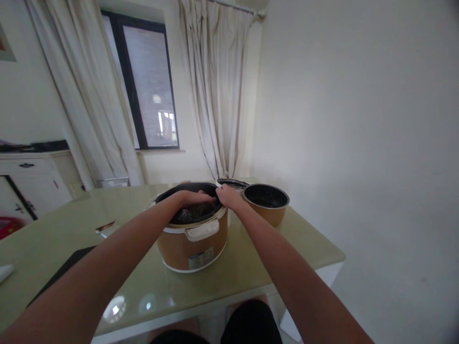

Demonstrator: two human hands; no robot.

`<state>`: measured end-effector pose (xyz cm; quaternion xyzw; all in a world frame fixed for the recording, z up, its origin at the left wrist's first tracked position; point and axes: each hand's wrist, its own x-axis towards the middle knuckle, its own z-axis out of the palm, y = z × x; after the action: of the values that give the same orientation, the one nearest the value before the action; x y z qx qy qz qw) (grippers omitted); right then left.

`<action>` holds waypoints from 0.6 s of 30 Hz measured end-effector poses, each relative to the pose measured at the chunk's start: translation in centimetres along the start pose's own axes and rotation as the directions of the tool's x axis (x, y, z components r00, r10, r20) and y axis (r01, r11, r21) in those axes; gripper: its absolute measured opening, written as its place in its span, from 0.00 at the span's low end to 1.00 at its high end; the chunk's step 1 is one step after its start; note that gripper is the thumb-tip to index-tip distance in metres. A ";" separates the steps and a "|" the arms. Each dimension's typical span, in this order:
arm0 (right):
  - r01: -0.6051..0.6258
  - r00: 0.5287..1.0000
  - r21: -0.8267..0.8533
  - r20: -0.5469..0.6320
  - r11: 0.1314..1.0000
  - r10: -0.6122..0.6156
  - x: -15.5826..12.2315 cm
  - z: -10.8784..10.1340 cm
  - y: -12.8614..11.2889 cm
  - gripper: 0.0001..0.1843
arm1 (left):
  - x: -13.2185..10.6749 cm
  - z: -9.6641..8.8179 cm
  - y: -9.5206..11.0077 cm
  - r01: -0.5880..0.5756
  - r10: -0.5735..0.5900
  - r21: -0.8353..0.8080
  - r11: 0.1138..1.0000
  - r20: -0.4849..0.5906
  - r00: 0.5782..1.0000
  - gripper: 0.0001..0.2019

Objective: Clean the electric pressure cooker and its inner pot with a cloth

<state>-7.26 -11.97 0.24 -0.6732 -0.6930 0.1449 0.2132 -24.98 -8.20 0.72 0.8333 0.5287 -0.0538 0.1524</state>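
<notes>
A big round cooker (191, 246) stands upright on the table, with an orange-brown body, a white rim, a white side handle and a label. My left hand (199, 197) reaches into its dark opening, its fingers bent together near the inner right wall; what they hold, if anything, is hard to make out. At the right edge of the cooker my right hand (226, 195) is closed over the rim. Just right of that hand sits an orange-brown pot (275, 217) with a black inside. A dark round lid (234, 182) lies behind my right hand, partly hidden.
The glossy green tabletop (247, 267) meets the wall on the right. A flat black thing (68, 267) lies partly under my left forearm. Farther left are a small brown-and-white item (105, 227) and a white object (5, 271). Curtains and a window are behind.
</notes>
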 end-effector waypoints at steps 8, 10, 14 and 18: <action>0.010 1.000 -0.033 0.004 0.999 -0.010 0.1 0.1 0.1 0.27 | -0.1 -0.1 -1.1 0.049 -0.053 -0.082 0.995 -0.054 0.997 0.32; 0.013 1.000 -0.041 0.006 0.999 -0.013 0.1 0.0 0.1 0.27 | -0.1 -0.2 -1.1 0.083 -0.089 -0.071 0.994 -0.087 0.992 0.25; 0.020 1.000 -0.064 0.016 0.998 -0.019 0.3 0.1 0.1 0.28 | -0.4 -0.8 -1.2 0.173 -0.182 -0.059 0.983 -0.237 0.954 0.26; 0.085 0.996 -0.098 0.046 0.991 -0.081 0.5 0.3 0.4 0.28 | -0.7 -0.8 0.1 0.028 -0.052 -0.125 0.992 -0.199 0.979 0.23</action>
<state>-7.06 -11.44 -0.14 -0.6504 -0.7312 0.1150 0.1705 -25.23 -8.58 1.63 0.8127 0.5605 0.0604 0.1471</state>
